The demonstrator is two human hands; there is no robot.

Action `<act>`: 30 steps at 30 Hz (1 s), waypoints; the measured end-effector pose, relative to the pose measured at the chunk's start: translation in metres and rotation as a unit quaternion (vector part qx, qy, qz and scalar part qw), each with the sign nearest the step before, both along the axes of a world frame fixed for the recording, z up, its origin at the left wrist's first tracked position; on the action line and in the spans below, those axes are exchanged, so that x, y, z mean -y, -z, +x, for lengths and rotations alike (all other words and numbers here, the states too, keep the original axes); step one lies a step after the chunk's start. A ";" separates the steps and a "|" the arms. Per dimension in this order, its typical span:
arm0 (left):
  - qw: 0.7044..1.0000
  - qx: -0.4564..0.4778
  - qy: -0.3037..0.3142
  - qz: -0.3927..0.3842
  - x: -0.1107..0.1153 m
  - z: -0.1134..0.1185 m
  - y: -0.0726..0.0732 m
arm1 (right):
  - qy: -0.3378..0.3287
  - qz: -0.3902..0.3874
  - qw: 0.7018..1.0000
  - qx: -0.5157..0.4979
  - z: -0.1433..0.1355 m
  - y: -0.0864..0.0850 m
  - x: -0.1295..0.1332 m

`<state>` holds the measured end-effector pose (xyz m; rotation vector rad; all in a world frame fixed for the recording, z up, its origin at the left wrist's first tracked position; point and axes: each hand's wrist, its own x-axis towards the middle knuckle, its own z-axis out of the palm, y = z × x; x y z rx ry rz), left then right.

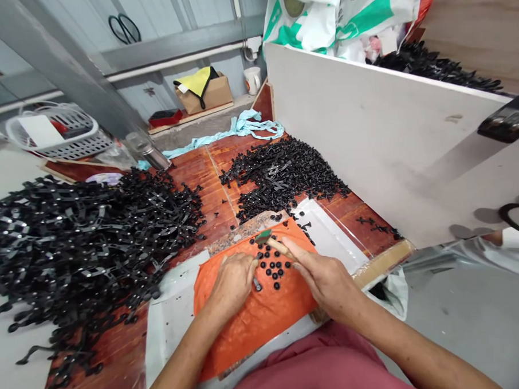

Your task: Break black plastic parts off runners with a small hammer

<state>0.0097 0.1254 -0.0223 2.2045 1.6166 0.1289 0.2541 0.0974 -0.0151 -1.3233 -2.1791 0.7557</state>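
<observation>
Several small round black pieces (pixel 275 273) lie spread over an orange cloth (pixel 252 326). My right hand (pixel 325 272) is closed round the wooden handle of a small hammer (pixel 263 236), whose green and dark head is above the cloth's far part. To the left, my left hand (pixel 235 281) rests on the cloth with its fingers pinched together; a small metal and black part (pixel 257 285) sticks out just below the fingertips. How the fingers grip that part is partly hidden.
A large heap of black linked parts (pixel 84 225) covers the left side. Another black heap (pixel 284 173) lies ahead, beside a tall pale panel (pixel 368 126). Farther back are a white basket (pixel 59 131), a glass jar (pixel 148 150) and a cardboard box (pixel 206 93).
</observation>
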 end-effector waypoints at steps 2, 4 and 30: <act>1.000 0.002 -0.001 -0.001 0.000 0.000 0.003 | -0.004 0.000 0.998 0.059 0.001 0.000 0.000; 1.000 0.001 0.001 -0.002 0.000 0.000 0.005 | -0.012 -0.003 0.994 0.108 0.001 0.001 0.000; 0.929 0.281 -0.216 0.109 0.053 -0.003 -0.029 | 0.055 -0.291 0.875 -0.382 -0.028 -0.009 -0.002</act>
